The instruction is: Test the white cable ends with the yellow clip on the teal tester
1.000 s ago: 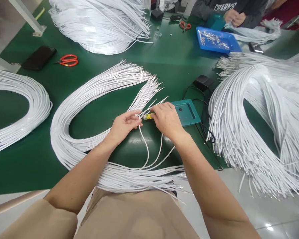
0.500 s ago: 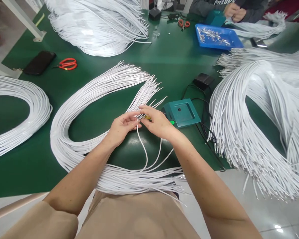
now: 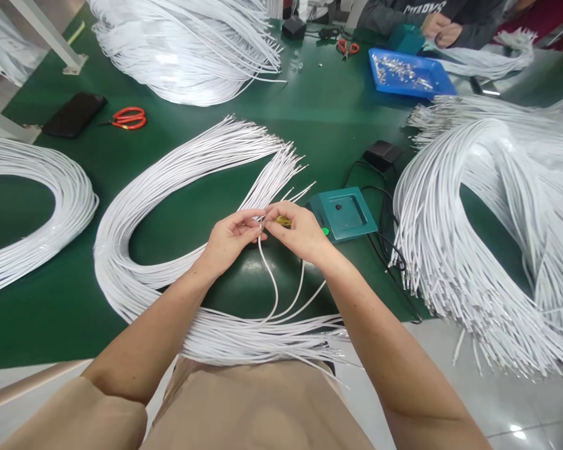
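Observation:
My left hand (image 3: pixel 232 242) is closed in a pinch on a white cable (image 3: pixel 268 269), near its end. The cable hangs from my fingertips and curves down to the loose ends in front of my body. Facing it, my right hand (image 3: pixel 303 232) is also closed, its fingertips meeting the cable end. A small yellow-handled tool (image 3: pixel 282 220) shows between its fingers, its tip mostly hidden. Behind both hands lies a curved bundle of white cables (image 3: pixel 122 234). A teal device (image 3: pixel 335 212) with a lit green button sits just right of my right hand.
Large cable bundles lie at left (image 3: pixel 72 187), far back (image 3: pixel 182 50) and right (image 3: pixel 488 150). Red-handled snips (image 3: pixel 129 117), a black phone (image 3: pixel 75 115), a black adapter (image 3: pixel 382 154) and a blue tray (image 3: pixel 443 78) of small metal parts are on the green table. Another person's hands (image 3: pixel 441 30) work opposite.
My right hand's fingers have curled in slightly and shifted a little, covering the metal tip of the yellow-handled tool. My left hand stays in place on the cable.

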Motion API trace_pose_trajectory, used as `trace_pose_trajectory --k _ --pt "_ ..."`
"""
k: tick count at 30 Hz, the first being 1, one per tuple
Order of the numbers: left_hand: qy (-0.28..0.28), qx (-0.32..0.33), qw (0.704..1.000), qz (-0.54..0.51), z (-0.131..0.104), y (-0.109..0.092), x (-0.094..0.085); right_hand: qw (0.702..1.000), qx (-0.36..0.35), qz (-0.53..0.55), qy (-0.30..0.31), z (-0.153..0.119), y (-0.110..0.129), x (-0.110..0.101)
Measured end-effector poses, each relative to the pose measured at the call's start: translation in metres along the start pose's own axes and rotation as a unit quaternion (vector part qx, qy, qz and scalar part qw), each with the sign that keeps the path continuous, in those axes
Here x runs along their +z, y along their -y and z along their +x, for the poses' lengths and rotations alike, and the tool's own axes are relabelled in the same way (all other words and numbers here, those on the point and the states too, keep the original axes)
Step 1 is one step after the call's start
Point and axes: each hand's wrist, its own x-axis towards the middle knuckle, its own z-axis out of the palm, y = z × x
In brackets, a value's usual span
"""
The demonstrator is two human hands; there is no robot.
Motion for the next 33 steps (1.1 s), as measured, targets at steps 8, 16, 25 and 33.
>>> trace_pose_trajectory --k 8,16,25,33 --pt "-0.008 0.043 0.997 0.063 -0.003 -0.001 0.002 0.999 0.034 -0.027 0.017 0.003 0.01 -0.002" --pt "0.026 -0.057 0.997 -0.046 0.0 -0.004 0.0 0.989 -0.007 -0.146 0.036 0.004 0.001 0.0" --pt "0.03 -0.143 0.979 -0.143 0.004 -0.005 0.001 0.869 -0.263 -0.418 -0.016 -0.003 -0.012 -0.001" --pt "-0.021 -0.041 0.999 0.027 0.009 0.007 0.007 0.898 -0.135 -0.414 0.063 0.009 -0.02 -0.024"
